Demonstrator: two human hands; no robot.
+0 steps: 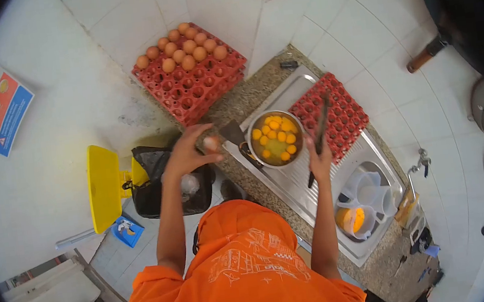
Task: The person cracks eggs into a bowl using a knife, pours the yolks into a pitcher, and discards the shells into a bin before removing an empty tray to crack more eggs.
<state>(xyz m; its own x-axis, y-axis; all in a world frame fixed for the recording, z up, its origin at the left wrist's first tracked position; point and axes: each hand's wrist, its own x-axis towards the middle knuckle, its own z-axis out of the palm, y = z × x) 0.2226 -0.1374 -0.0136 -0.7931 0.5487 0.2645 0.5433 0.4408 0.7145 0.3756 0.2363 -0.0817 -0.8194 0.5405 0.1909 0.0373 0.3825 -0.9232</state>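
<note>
My left hand (186, 154) is curled round a brown eggshell (211, 144), which sits between the thumb and fingers near the counter's edge. My right hand (319, 153) is closed on a knife (323, 119), its long blade angled up over a red egg tray (341, 107). Between my hands, a round metal bowl (251, 144) stands on the sink's drainboard, holding clear egg white and several whole yolks. A dark flat utensil (232, 133) lies left of the bowl.
Stacked red trays (187, 91) with several brown eggs stand at the back corner. Below my left arm is a bin with a black bag (146, 200) and yellow lid (105, 187). Plastic jugs (365, 187) fill the sink basin, beside a tap (422, 160). A pan handle (427, 53) juts out right.
</note>
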